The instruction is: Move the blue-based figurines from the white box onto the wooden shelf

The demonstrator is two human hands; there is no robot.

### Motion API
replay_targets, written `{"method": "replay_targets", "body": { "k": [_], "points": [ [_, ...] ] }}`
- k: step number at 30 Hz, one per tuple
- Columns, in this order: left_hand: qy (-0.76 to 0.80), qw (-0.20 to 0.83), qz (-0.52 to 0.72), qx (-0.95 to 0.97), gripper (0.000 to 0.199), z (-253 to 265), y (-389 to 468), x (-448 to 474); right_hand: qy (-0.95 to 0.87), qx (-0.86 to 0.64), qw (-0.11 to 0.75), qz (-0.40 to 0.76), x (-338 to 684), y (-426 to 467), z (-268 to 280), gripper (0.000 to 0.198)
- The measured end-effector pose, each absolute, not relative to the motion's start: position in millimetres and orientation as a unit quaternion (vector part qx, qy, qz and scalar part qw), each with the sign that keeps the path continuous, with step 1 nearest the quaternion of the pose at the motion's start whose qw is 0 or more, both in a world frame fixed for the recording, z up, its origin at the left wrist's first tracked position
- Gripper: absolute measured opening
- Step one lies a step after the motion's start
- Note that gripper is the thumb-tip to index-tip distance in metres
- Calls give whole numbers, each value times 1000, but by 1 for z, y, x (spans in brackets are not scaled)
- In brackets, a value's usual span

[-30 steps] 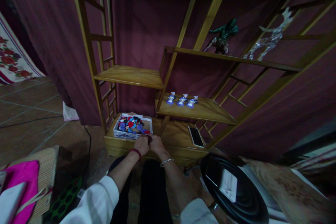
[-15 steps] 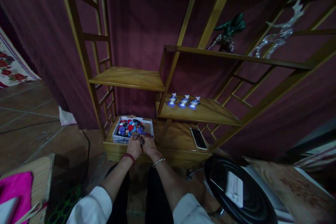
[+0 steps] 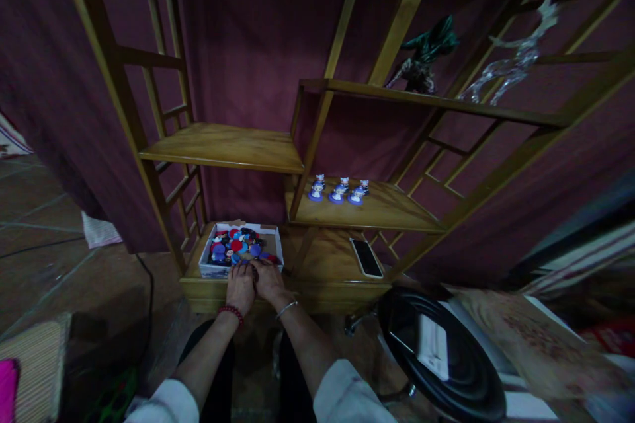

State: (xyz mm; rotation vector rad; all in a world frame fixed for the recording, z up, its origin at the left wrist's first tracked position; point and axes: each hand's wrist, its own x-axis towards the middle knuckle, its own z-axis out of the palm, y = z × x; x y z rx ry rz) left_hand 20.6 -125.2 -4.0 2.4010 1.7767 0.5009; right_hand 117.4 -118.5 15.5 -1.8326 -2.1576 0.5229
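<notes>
While the near rim of a white cardboard box (image 3: 212,271) is covered in part by two hands, a jumble of small figurines (image 3: 237,246) with red, blue and purple round bases is held inside it, heaped toward the left and far sides; at the right, some bare cardboard floor is left exposed. The left hand (image 3: 241,285) and the right hand (image 3: 270,281) are brought together side by side, fingers curled and narrowly set; whether anything is held between them cannot be told. A red bead bracelet (image 3: 231,309) is worn on the left wrist, a silver bangle (image 3: 286,308) on the right.

The box is placed at the left end of the bottom shelf (image 3: 322,259), and a smartphone (image 3: 367,258) is laid, dark screen up, toward its right end. On the middle shelf (image 3: 367,216), above and to the right, six cat-like figurines (image 3: 338,193) are stood upright in two rows of three, purple bases being shown in the near row. Higher on the right, a green-cloaked statuette (image 3: 429,53) and a clear deer ornament (image 3: 516,66) are displayed. The shelving is backed by a maroon curtain (image 3: 238,46). At the near right, a white device (image 3: 433,347) is rested on a round black stool (image 3: 476,370).
</notes>
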Motion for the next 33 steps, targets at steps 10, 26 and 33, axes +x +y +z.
{"method": "replay_targets", "body": {
  "k": [10, 26, 33],
  "points": [
    [537, -18, 249, 806, 41, -42, -121, 10, -738, -651, 119, 133, 115, -118, 5, 39],
    [534, 40, 309, 786, 38, -41, -120, 5, -734, -665, 89, 111, 108, -119, 3, 37],
    [545, 31, 331, 770, 36, -43, -122, 10, -731, -671, 79, 97, 106, -120, 2, 34]
  ]
}}
